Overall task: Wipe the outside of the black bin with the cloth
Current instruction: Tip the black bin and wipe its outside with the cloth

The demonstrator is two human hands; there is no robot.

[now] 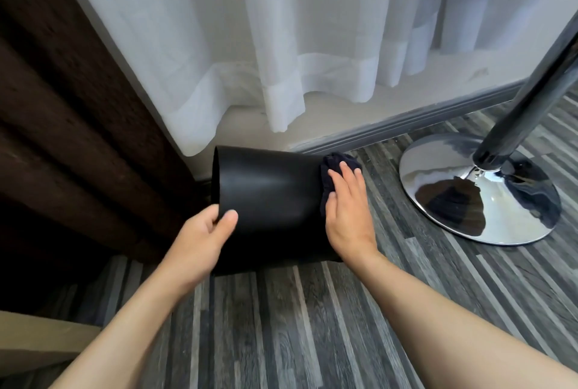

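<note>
Two hands on tipped black bin (266, 194): our left hand (200, 241) clamps left rim; right hand (347, 210) flat, pressing cloth (331, 166) on base edge; chrome stand (478, 188) near right.

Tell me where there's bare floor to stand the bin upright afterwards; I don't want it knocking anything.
Bare striped floor lies in front of the black bin, between the forearms. A narrower strip runs between the bin and the chrome table base. It is crowded behind: white curtain, dark drape.
</note>
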